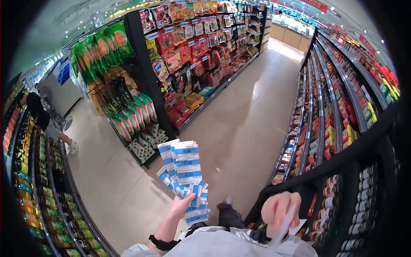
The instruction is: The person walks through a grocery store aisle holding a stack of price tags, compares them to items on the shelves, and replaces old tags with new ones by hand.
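My left hand (183, 206) is closed round a fanned bundle of blue-and-white price labels (187, 162), held low in front of my body; printed numbers such as 6.90 and 12.90 show on them. To the right, my right hand (281, 210) is raised near the corner of a dark shelf, fingers curled together. A pale, blurred strip (286, 225) hangs from its fingertips. Just below that hand, a small white piece (298, 227) shows beside the wrist; what it belongs to is unclear.
Hanging snack packets fill a rack (197, 55) ahead. Jars and bottles line the shelves (329, 103) on the right and the shelves (51, 205) on the left. A person (40, 113) leans toward the far-left shelves. The floor (239, 128) runs between the racks.
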Tool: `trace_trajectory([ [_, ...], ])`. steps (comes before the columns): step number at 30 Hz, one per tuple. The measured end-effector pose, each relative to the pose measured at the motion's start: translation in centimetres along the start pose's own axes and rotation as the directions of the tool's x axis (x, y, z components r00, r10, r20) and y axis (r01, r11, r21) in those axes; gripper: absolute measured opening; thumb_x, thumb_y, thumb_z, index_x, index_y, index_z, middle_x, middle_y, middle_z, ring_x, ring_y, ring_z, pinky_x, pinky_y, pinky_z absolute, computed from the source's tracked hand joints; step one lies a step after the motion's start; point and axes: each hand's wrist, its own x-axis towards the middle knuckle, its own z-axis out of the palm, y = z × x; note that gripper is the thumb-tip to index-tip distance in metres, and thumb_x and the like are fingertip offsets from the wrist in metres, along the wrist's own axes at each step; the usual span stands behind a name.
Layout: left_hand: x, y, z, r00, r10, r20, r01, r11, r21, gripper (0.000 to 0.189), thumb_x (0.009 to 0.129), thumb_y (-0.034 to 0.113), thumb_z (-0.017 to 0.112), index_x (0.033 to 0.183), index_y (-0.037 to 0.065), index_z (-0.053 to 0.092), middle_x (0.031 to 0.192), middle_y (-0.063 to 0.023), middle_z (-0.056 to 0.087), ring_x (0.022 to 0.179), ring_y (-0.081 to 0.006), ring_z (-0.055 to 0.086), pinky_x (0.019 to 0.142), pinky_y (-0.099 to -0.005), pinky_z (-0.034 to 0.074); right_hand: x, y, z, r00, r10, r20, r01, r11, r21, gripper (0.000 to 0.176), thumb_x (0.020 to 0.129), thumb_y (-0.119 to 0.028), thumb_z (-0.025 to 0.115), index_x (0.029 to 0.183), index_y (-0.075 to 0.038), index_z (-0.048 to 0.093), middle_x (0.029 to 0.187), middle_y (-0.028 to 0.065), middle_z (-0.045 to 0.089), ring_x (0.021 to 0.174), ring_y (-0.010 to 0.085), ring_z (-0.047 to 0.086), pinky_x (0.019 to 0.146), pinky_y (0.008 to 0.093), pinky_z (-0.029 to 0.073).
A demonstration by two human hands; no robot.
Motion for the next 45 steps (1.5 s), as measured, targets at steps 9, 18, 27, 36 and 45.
trace_trajectory([
  [9,10.7,5.5,13.3,1.0,-0.012,0.017,0.015,0.991,-0.135,0.03,0.079,0.005,0.058,0.109,0.004,0.052,0.102,-0.0068,0.058,0.09,-0.0182,0.058,0.076,-0.0348,0.048,5.6,-0.1,-19.8,0.778,0.213,-0.591,-0.613,0.466,-0.639,0.016,0.072,0.007,0.06,0.086,0.0,0.061,0.078,0.0036,0.058,0.07,0.0066,0.055,0.059,0.0197,0.044],
  [18,20.1,8.5,19.7,0.962,-0.122,0.244,0.198,0.927,-0.317,0.038,0.082,0.021,0.056,0.115,0.003,0.047,0.105,-0.009,0.056,0.094,-0.0205,0.056,0.08,-0.0374,0.047,6.5,-0.3,-29.7,0.626,0.42,-0.657,-0.779,0.309,-0.545,0.024,0.075,0.004,0.058,0.1,0.003,0.058,0.083,0.0041,0.06,0.073,0.0063,0.055,0.066,0.0193,0.046],
  [27,29.7,11.3,19.1,0.942,-0.128,0.312,0.174,0.977,-0.125,0.041,0.08,0.015,0.058,0.116,0.003,0.045,0.106,-0.01,0.056,0.096,-0.0235,0.056,0.081,-0.0391,0.047,11.1,5.2,-34.4,0.589,0.278,-0.759,-0.807,0.153,-0.571,0.033,0.073,-0.015,0.066,0.101,-0.001,0.055,0.088,0.008,0.061,0.079,0.0123,0.057,0.069,0.0263,0.046],
  [36,36.9,17.8,17.0,0.883,-0.182,0.433,0.254,0.961,-0.113,0.036,0.086,0.013,0.049,0.119,0.002,0.042,0.11,-0.0104,0.054,0.097,-0.0224,0.055,0.082,-0.037,0.046,16.3,11.1,-38.6,0.609,0.159,-0.777,-0.786,0.252,-0.564,0.021,0.069,-0.004,0.067,0.086,0.002,0.056,0.073,0.0037,0.06,0.07,0.0077,0.054,0.062,0.0227,0.045],
  [45,42.9,20.1,18.3,0.834,-0.275,0.478,0.334,0.941,-0.042,0.032,0.088,0.012,0.046,0.118,0.001,0.043,0.111,-0.0123,0.054,0.097,-0.0227,0.056,0.083,-0.0373,0.046,18.1,12.2,-43.1,0.509,0.017,-0.861,-0.828,0.284,-0.484,0.017,0.067,0.001,0.066,0.08,0.002,0.055,0.07,0.0043,0.059,0.063,0.0076,0.055,0.057,0.0216,0.043],
])
